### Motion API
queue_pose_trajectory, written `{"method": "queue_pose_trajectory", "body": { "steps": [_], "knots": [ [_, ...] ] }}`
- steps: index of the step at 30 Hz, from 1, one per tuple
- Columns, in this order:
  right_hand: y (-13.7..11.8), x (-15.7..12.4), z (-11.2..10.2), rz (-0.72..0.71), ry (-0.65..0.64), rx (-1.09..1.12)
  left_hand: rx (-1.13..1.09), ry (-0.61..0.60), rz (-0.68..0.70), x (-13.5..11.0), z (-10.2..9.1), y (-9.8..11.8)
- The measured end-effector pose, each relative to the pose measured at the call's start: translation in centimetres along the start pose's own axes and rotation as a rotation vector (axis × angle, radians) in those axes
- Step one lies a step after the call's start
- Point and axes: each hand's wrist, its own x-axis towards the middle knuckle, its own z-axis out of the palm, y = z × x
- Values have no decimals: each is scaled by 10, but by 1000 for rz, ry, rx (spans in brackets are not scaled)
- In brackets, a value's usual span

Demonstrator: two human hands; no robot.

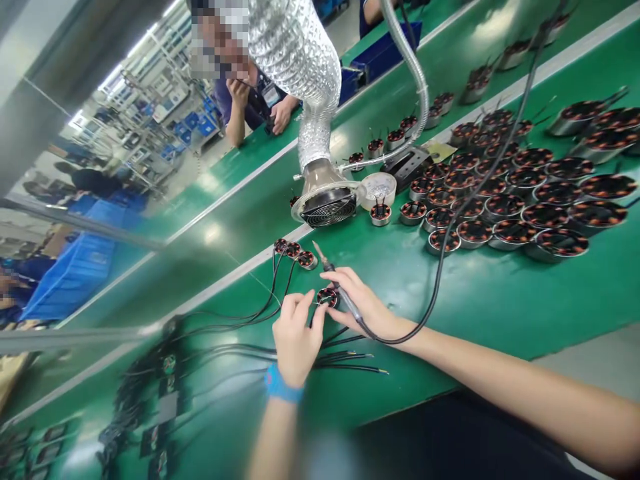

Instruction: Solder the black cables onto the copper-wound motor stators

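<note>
My right hand (365, 303) is closed round the grey handle of a soldering iron (349, 301), its bare tip pointing up and away to the left. Below the iron, a small round motor stator (327, 298) with copper windings sits between both hands, touched by my right fingers. My left hand (299, 330), with a blue wristband (283, 385), pinches a thin solder wire (315, 303) at the stator's left side. Just beyond lie several similar stators (293, 250) with black cables attached. Black cables with stripped ends (367, 367) lie under and beside my left hand.
A fume extractor (327, 203) on a silver duct hangs ahead. Many larger stators (513, 230) stand at the right, beside a white cup (379, 190) and a dark metal stand (407, 167). The iron's cord loops over the right side. Another person (255, 100) sits across the bench.
</note>
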Motion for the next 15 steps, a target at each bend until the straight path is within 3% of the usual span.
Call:
{"method": "queue_pose_trajectory", "body": {
  "steps": [5,8,12,15],
  "knots": [
    [2,2,-1,-8,-6,-8,-150,-152,-22,20,6,-6],
    [3,2,-1,1,-17,-1,-228,-201,-113,26,6,-12],
    [3,2,-1,2,-15,-3,-370,-305,-233,36,1,-20],
    [3,1,-1,3,-17,1,-463,-390,-228,42,-8,-23]
  ]
}}
